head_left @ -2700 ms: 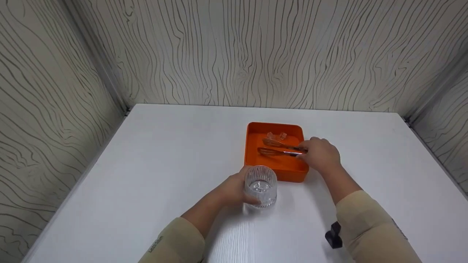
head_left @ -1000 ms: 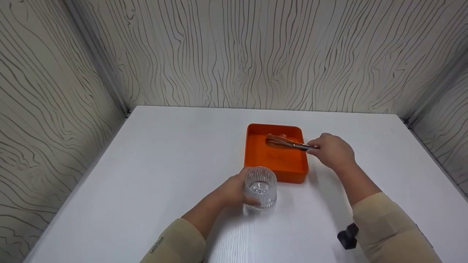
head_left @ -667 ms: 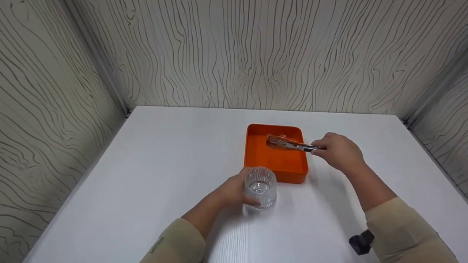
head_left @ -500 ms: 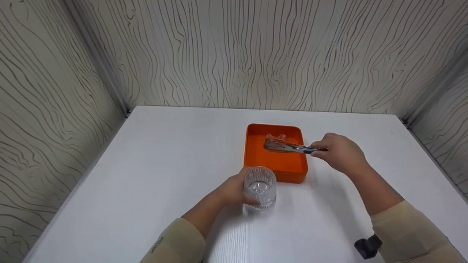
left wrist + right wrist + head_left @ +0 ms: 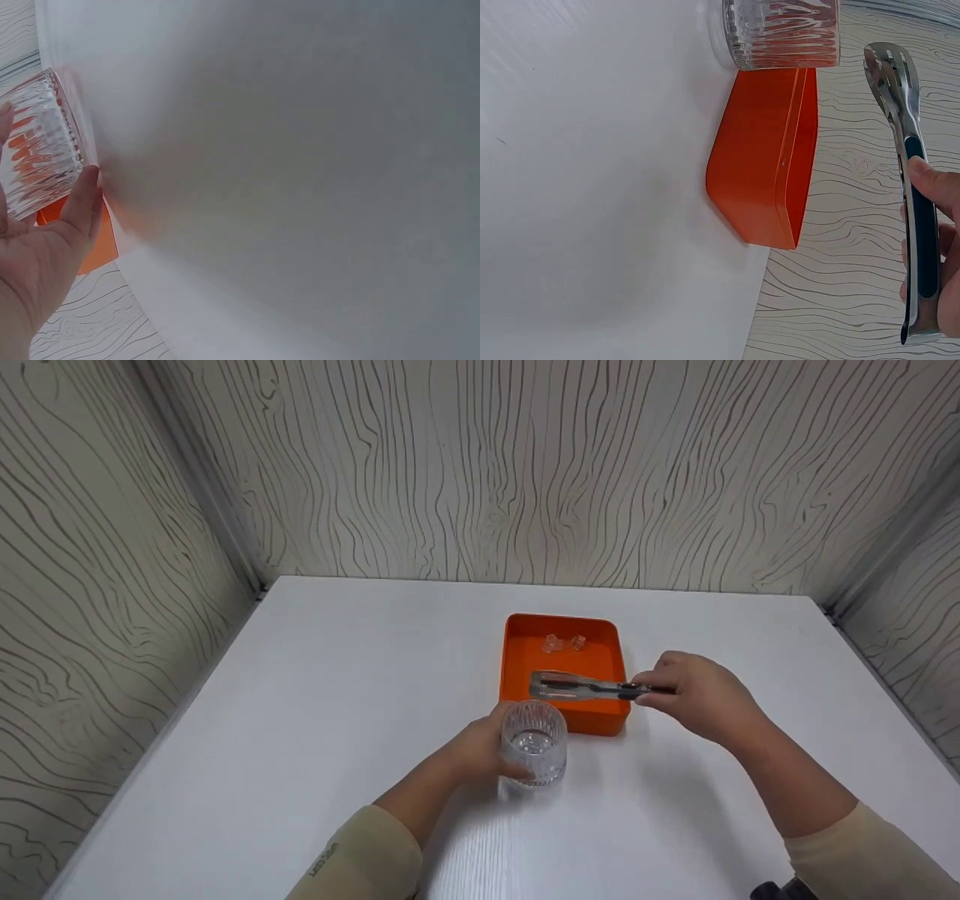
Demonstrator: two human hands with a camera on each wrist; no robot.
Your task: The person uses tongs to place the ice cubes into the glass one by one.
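My left hand (image 5: 480,746) holds a clear ribbed drinking glass (image 5: 535,742) from its left side, on the white table. Something clear lies in the bottom of the glass; whether liquid or cubes I cannot tell. Metal tongs (image 5: 916,217) with dark grip strips are gripped in my right hand (image 5: 701,694), arms pressed close together. Their heads hang above the front part of the orange box (image 5: 514,664), just behind the glass rim. Whether anything sits between the tong heads is unclear. Small clear cubes (image 5: 577,643) lie at the back of the box.
The box stands directly behind the glass on the white table (image 5: 337,675). Wood-grain patterned panels (image 5: 480,472) rise behind the table and at both sides. A black device (image 5: 784,890) sits at the right sleeve.
The tongs were spread inside the box, then closed near the cubes. They have since come up and forward toward the glass, with my right hand shifting right. The left hand and glass stayed put.
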